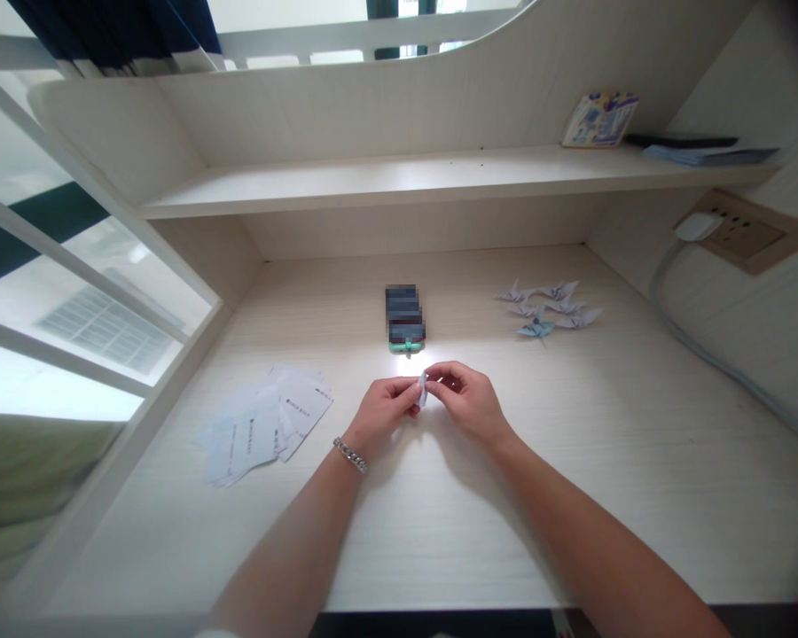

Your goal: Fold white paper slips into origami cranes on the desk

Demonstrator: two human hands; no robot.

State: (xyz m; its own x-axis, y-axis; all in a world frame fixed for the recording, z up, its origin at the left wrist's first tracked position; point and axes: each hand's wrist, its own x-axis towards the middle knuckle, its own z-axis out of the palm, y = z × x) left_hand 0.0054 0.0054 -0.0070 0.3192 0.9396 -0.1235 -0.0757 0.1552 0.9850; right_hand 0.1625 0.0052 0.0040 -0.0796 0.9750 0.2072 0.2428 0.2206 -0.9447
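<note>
One small folded paper sits between the left hand and right hand, pinched by both, apparently mid-fold, the next move calling for light, exact pressure, with paper cranes beyond the right hand.

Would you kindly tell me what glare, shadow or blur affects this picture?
In the head view, glare whitens the desk just below the pixelated phone; soft shadows fall on the desk beneath the hands; the held paper shows little detail; brightness washes out the area behind the left rails; the top right corner is dark and blurred.
</note>
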